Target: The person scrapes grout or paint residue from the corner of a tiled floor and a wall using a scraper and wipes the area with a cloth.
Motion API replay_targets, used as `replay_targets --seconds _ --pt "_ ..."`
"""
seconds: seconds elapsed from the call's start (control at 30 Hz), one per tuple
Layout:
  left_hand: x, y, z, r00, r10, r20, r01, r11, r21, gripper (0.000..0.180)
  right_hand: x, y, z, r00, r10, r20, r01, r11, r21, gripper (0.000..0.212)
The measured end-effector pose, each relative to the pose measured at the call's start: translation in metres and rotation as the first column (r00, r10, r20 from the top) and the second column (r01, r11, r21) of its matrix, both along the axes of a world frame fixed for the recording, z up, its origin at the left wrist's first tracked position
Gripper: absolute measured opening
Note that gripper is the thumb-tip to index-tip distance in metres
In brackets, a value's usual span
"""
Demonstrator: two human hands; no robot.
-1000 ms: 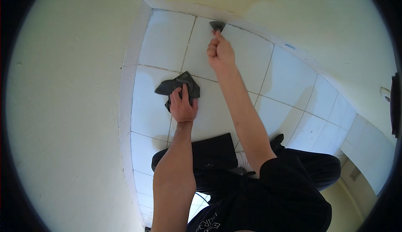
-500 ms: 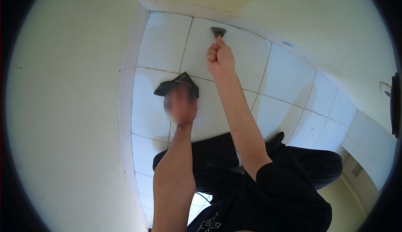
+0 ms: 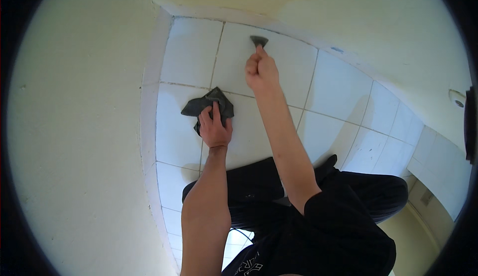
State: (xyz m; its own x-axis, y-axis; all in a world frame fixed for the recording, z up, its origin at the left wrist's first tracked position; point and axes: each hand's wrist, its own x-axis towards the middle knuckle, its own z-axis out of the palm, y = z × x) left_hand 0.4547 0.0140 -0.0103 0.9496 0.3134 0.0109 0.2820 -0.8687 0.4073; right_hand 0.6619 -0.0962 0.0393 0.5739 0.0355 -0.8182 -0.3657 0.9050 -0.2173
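My right hand (image 3: 261,70) is closed around the handle of a scraper (image 3: 259,41), its index finger stretched along toward the blade. The flared dark blade points away from me over a white floor tile near the far wall; whether its edge touches the tile I cannot tell. Lower and to the left, my left hand (image 3: 216,129) grips a crumpled dark grey cloth (image 3: 199,107) against the floor. Its fingers are bent and somewhat apart on the cloth, which spreads out beyond the fingertips and at the left side of the hand.
White square tiles (image 3: 191,52) with dirty grout lines cover the floor. A cream wall (image 3: 84,126) rises on the left, another (image 3: 368,22) along the far side. My bent legs in black trousers (image 3: 371,191) are close below my hands. A round white fitting (image 3: 456,98) sits at the right.
The left hand's fingers, blurred before, now show clearly on the cloth. More cloth shows at the left of that hand. The right hand and scraper are almost where they were.
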Motion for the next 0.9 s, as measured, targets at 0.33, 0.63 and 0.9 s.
replay_targets --seconds 0.33,0.63,0.9 --pt "0.003 -0.001 0.0 0.996 -0.04 0.081 0.034 0.996 0.083 0.066 0.001 -0.024 0.0 0.986 0.118 0.117 -0.134 0.982 0.136 0.016" --pt "0.002 0.0 -0.001 0.996 -0.044 0.083 0.037 0.996 0.081 0.065 -0.055 -0.107 0.046 0.559 0.828 0.043 -0.679 0.487 -0.549 0.029" --pt "0.003 -0.001 0.003 1.0 -0.012 0.003 0.012 1.0 0.006 0.062 -0.017 -0.163 0.017 0.402 0.626 -0.668 0.158 -0.766 -0.623 0.028"
